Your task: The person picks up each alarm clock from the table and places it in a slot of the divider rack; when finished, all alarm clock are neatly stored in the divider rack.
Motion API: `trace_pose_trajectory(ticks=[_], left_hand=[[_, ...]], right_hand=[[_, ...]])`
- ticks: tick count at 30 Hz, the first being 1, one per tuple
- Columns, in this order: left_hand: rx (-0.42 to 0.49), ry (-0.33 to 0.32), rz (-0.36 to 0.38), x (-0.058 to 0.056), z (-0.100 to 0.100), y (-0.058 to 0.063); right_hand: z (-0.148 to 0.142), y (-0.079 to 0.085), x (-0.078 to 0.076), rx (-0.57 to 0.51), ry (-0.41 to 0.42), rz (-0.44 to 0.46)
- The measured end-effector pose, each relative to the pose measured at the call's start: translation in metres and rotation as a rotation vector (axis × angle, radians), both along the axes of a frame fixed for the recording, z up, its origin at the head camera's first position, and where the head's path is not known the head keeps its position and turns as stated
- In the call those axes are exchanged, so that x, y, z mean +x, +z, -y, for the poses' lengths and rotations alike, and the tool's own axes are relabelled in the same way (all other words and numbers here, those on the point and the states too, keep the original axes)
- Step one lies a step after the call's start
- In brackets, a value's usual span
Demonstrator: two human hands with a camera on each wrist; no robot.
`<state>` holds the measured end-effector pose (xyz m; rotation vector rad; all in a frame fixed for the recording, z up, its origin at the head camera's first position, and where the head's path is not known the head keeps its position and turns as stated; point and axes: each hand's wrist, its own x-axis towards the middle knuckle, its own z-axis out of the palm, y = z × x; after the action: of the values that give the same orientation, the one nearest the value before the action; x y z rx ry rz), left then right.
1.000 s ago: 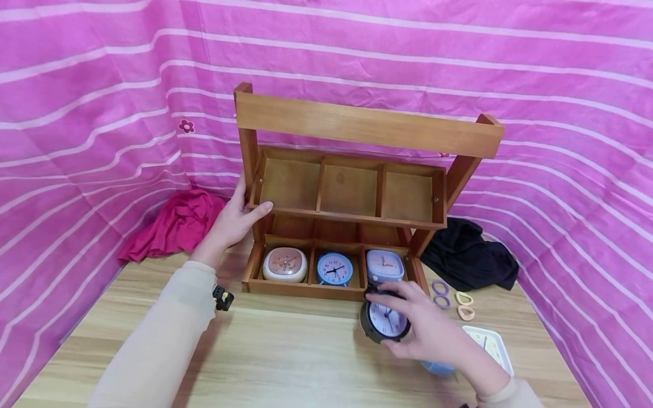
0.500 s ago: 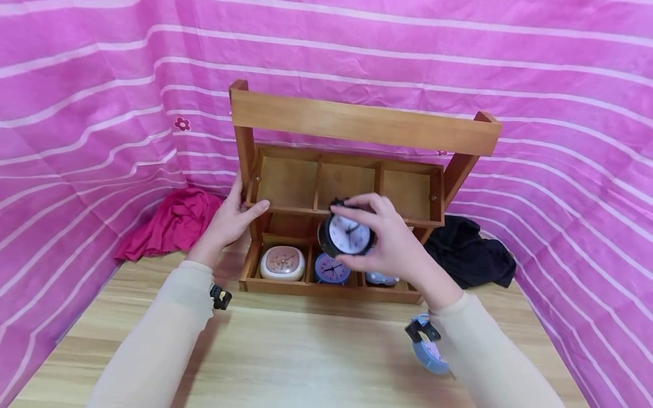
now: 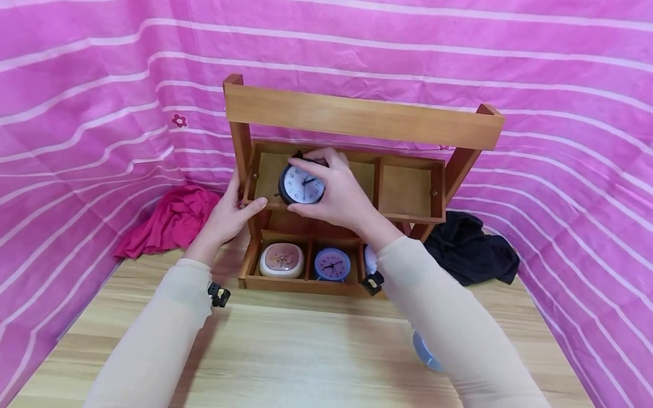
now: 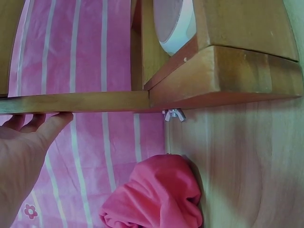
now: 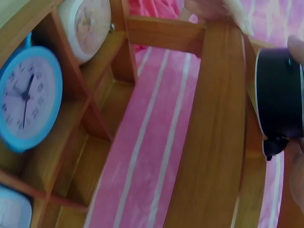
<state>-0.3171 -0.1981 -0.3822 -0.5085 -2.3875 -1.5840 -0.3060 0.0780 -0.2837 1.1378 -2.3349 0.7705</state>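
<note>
My right hand [image 3: 344, 190] pinches a round black alarm clock [image 3: 302, 186] with a white dial between thumb and fingers. It holds the clock over the left compartment of the upper tray on a two-tier wooden rack [image 3: 362, 116]; whether the clock touches the tray cannot be seen. My left hand [image 3: 221, 221] grips the rack's left end, thumb over the tray's front edge and fingers against the outer side of the post. Below, a white-rimmed clock [image 3: 282, 260] and a blue round clock [image 3: 332, 264] occupy the left and middle compartments. A light-blue clock [image 3: 370, 259] is mostly hidden by my right arm.
Pink cloth [image 3: 173, 221] lies left of the rack and black cloth [image 3: 471, 249] right of it. A blue object [image 3: 424, 352] on the table is partly covered by my right sleeve. Striped pink curtain [image 3: 357, 51] surrounds the back and sides.
My right hand has lifted the black alarm clock from in front of the rack's right side, up and leftward to the upper tray's left compartment. My left hand has stayed on the rack.
</note>
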Motion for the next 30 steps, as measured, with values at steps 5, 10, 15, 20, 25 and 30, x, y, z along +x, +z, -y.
trace_pose_trajectory(ticks=[5, 10, 15, 20, 25, 30], left_hand=[[0.019, -0.030, -0.016, -0.003, 0.001, 0.000], [0.048, -0.042, -0.027, -0.005, 0.002, -0.002], [0.060, -0.057, -0.022, -0.004, 0.001, -0.002], [0.049, -0.050, -0.023, -0.003, -0.001, 0.001], [0.052, -0.053, -0.024, -0.004, 0.000, 0.001], [0.052, -0.049, -0.010, -0.002, 0.001, 0.000]], right_hand=[[0.021, 0.003, -0.006, 0.042, -0.041, -0.004], [0.036, 0.005, -0.014, 0.107, -0.076, -0.011], [0.043, 0.000, -0.018, 0.178, -0.089, -0.014], [0.047, -0.006, -0.019, 0.243, -0.102, -0.135], [0.050, -0.007, -0.017, 0.279, -0.100, -0.190], [0.051, -0.006, -0.016, 0.317, -0.119, -0.180]])
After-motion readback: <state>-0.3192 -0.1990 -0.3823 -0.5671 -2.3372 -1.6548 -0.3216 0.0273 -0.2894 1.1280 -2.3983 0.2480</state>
